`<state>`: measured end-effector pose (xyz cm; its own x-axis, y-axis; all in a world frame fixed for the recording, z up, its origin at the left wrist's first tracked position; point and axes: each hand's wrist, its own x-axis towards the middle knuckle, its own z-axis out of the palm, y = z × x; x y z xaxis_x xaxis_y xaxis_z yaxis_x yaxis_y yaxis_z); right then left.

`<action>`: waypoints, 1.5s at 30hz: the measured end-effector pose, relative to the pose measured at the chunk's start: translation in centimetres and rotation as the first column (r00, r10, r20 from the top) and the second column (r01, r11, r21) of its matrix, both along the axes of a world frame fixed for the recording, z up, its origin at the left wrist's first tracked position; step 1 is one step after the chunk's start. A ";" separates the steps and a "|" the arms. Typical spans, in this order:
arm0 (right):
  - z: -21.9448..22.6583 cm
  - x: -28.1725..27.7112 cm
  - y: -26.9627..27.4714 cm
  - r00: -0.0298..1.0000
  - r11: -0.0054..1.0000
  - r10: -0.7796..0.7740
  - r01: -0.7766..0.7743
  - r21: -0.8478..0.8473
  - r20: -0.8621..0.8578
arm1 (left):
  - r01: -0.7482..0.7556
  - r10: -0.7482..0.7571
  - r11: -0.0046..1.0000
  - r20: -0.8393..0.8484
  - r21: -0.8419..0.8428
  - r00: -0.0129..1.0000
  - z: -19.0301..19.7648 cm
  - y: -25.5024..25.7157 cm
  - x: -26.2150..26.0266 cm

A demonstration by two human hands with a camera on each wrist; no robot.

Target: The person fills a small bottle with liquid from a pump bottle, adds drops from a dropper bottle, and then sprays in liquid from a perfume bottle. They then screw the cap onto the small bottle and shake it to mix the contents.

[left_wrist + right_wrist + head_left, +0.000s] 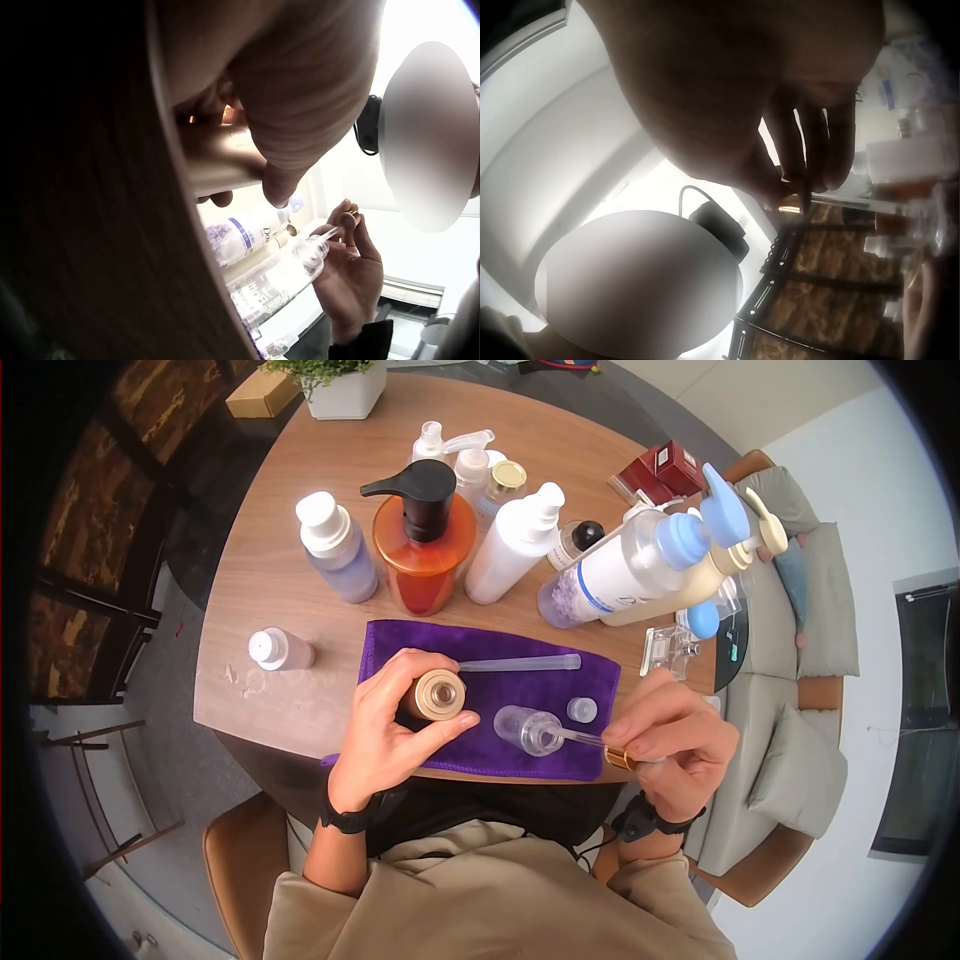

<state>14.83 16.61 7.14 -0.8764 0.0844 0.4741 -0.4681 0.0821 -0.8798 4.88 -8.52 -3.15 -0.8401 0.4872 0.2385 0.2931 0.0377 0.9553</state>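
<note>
My left hand [382,732] grips a gold-topped bottle [432,705] over the left part of a purple cloth [470,750]; its open neck faces up. In my right hand [685,745], a dropper with a gold collar [619,758] is pinched between fingers and thumb. Its clear pipette points left, the tip at the mouth of a small clear bottle [522,729] on the cloth. The left wrist view shows the same dropper [349,220] at the clear bottle's neck. Beside that bottle sits a small clear cap [582,709]. A translucent tube [522,663] lies along the cloth behind.
Behind the cloth stand an amber pump bottle [424,560], a white bottle [512,550], a bluish bottle [340,550] and a large blue-pump bottle [620,570]. A small white-capped bottle [283,649] is at left. Red boxes [665,470] and a potted plant [345,390] are farther back.
</note>
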 end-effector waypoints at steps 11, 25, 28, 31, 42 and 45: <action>-0.3 0.2 0.4 1.000 0.993 -0.012 0.014 -0.117 0.020 | 0.032 -0.032 0.999 -0.016 -0.027 0.999 0.4 0.1 -0.2; -1.5 -0.3 -0.1 0.999 0.964 0.017 -0.003 -0.267 0.050 | 0.117 -0.122 0.991 -0.085 -0.058 0.989 0.9 0.0 -0.3; -1.3 -0.6 -0.8 0.996 0.968 0.036 -0.016 -0.249 0.076 | 0.116 -0.121 0.992 -0.080 -0.057 0.989 0.9 0.0 -0.3; -1.0 -1.0 -1.3 0.993 0.981 0.044 -0.023 -0.191 0.108 | 0.119 -0.123 0.992 -0.096 -0.043 0.988 0.8 0.0 -0.3; -0.2 -2.4 -2.1 0.992 0.977 -0.008 -0.020 0.213 0.129 | 0.126 -0.130 0.991 -0.110 -0.040 0.985 0.8 0.0 -0.3; -0.2 -3.4 -2.1 0.999 0.912 0.022 -0.033 0.408 0.030 | 0.133 -0.138 0.990 -0.115 -0.043 0.984 0.8 0.0 -0.3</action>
<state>11.38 14.55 6.89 -0.8870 -0.1364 0.4411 -0.4547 0.4240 -0.7833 4.59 -8.50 -2.35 -0.7329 0.6043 0.3125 0.4078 0.0225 0.9128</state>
